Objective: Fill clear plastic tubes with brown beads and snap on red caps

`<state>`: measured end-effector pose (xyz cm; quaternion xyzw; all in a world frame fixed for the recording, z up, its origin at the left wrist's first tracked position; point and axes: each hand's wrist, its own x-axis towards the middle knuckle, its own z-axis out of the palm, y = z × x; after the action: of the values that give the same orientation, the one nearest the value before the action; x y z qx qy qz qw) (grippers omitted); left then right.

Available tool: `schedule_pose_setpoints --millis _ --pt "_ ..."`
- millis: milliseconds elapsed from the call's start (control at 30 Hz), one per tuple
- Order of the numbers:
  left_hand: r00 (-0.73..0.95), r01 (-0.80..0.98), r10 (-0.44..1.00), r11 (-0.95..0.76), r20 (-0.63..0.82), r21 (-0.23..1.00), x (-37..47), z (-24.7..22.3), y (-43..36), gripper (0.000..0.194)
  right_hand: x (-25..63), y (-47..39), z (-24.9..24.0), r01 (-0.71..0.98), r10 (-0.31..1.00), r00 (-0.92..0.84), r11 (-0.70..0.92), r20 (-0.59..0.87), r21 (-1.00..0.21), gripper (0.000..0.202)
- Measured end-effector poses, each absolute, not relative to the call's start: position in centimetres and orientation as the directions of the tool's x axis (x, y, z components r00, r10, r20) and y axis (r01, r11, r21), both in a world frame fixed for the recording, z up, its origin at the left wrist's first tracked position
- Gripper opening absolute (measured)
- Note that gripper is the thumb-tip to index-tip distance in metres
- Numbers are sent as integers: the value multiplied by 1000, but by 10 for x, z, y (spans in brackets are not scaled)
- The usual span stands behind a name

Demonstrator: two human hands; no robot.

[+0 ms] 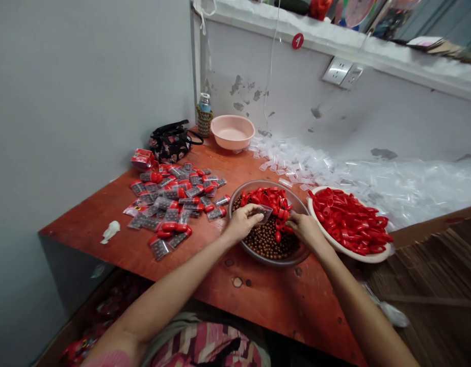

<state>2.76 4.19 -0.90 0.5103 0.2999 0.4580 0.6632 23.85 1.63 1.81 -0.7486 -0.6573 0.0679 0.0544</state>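
My left hand (241, 223) pinches a small clear plastic case (263, 214) with dark balls inside, over the left half of a grey bowl (276, 262). Brown balls (269, 239) fill the bowl, and a heap of red plastic caps (264, 196) lies on top of them at the back. At the bowl's right side, my right hand (305, 229) has its fingers closed on a red plastic cap (285, 215) by the heap's edge; its fingertips are partly hidden.
Many filled clear cases with red caps (178, 199) lie at left on the red table (220, 285). A white basin (367, 259) of red pieces stands right, clear empty cases (335, 168) behind. A pink basin (232, 130), flask (205, 114) and bag (170, 145) stand at the back.
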Motion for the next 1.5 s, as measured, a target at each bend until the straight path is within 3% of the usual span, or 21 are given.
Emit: schedule_pose_setpoints --millis 100,233,433,533,633,700,800,867,967,1067,1167,1267,1367,1433,1500 --pt "401 -274 908 -3 117 962 29 -12 41 26 222 14 18 983 984 177 -178 -38 -35 24" --pt "401 -219 902 -76 161 973 29 -13 40 27 201 16 15 986 994 107 -107 4 128 30" --pt "381 -98 906 -160 185 982 27 -15 41 25 202 24 4 985 997 63 -55 -46 162 21" --pt "411 -95 888 -181 204 979 25 -15 41 24 212 22 7 1000 1000 19 -19 10 -1 21" --pt "484 -130 849 -170 212 977 23 -12 41 25 211 15 14 966 994 101 -85 52 -246 24" --pt "520 -128 829 -164 207 978 22 -9 41 26 202 9 19 934 987 150 -120 62 -337 26" --pt "517 -134 832 -151 200 979 22 -8 41 26 186 2 21 866 985 123 -46 122 -498 27" --pt "497 -158 844 -140 202 977 22 -8 41 26 180 -2 20 717 989 79 29 123 -696 31" --pt "465 -141 860 -161 209 977 23 -9 41 24 181 -7 13 292 1000 4 -31 -31 -956 36" --pt "472 -120 854 -182 217 976 24 -10 40 23 186 -8 5 -71 981 -6 -194 -194 -978 37" --pt "463 -97 854 -215 236 972 22 -10 39 23 193 -7 2 -187 963 -21 -269 -270 -945 38" --pt "447 -47 853 -280 270 959 20 -6 36 23 201 -6 10 -85 975 25 -216 -219 -973 38" --pt "483 -15 823 -333 298 943 18 -1 33 25 206 -9 26 209 989 137 31 61 -977 34" --pt "504 -6 809 -347 302 938 18 1 32 26 205 -10 36 428 965 66 203 254 -881 30" --pt "517 2 802 -350 299 937 18 2 31 26 202 -11 42 581 931 -74 331 357 -744 26"
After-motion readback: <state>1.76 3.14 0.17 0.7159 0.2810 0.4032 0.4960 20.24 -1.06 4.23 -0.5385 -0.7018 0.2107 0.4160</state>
